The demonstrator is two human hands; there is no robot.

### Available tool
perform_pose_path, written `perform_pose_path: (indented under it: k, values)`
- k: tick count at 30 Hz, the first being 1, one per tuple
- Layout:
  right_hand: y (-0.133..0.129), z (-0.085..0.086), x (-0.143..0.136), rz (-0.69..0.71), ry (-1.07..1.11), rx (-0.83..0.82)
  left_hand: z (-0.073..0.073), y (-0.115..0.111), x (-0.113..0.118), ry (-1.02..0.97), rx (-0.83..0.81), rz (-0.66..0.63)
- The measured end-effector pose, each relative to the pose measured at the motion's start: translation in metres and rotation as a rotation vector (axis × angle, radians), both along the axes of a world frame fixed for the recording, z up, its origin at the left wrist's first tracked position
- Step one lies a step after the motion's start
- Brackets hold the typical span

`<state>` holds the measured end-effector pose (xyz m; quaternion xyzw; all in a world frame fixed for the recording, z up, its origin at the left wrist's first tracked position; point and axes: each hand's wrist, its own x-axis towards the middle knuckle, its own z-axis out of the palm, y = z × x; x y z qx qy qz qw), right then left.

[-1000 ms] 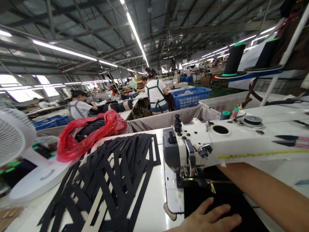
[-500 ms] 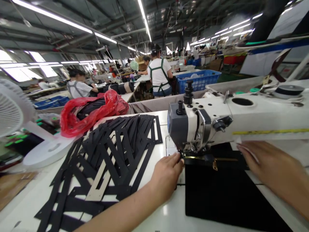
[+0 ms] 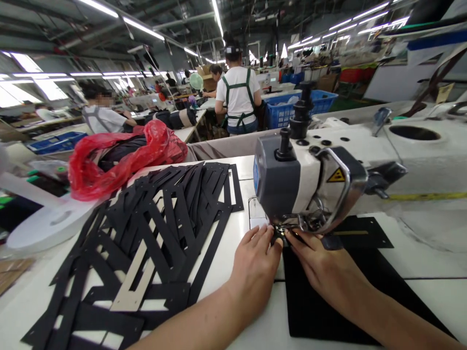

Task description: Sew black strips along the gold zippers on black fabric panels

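Head view, and both hands are right in at the sewing machine point(image 3: 280, 170)! Left hand point(image 3: 255, 267) and right hand point(image 3: 324, 267) come in from either side, fingertips near each other just beside the needle area; whether they pinch anything, I can't tell. Black cloth point(image 3: 328, 311) lies flat on the counter point(image 3: 430, 262), under the right wrist and forearm. Beyond that hand, a slotted black strip point(image 3: 379, 233) reaches out rightward, behind the cloth. Over on the left, black frames point(image 3: 178, 248) sprawl in a heap, a red plastic bag point(image 3: 160, 146) behind them.
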<state>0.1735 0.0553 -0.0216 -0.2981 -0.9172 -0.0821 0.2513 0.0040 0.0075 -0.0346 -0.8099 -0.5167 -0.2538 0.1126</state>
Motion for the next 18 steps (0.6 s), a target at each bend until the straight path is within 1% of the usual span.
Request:
perform_pose_path:
  k: [4, 10, 14, 18]
  values:
    - [-0.002, 0.001, -0.001, -0.013, -0.017, 0.012, 0.000, 0.003, -0.001, -0.017, -0.009, -0.044]
    - [0.002, -0.002, -0.003, -0.020, -0.024, 0.002, 0.004, 0.006, -0.002, -0.031, 0.034, -0.088]
    - [0.003, 0.000, -0.003, -0.003, -0.018, 0.012, 0.003, 0.009, -0.002, -0.048, -0.006, -0.085]
    - [0.006, 0.002, -0.005, 0.006, 0.016, -0.035, 0.002, 0.012, -0.002, -0.087, -0.045, -0.078]
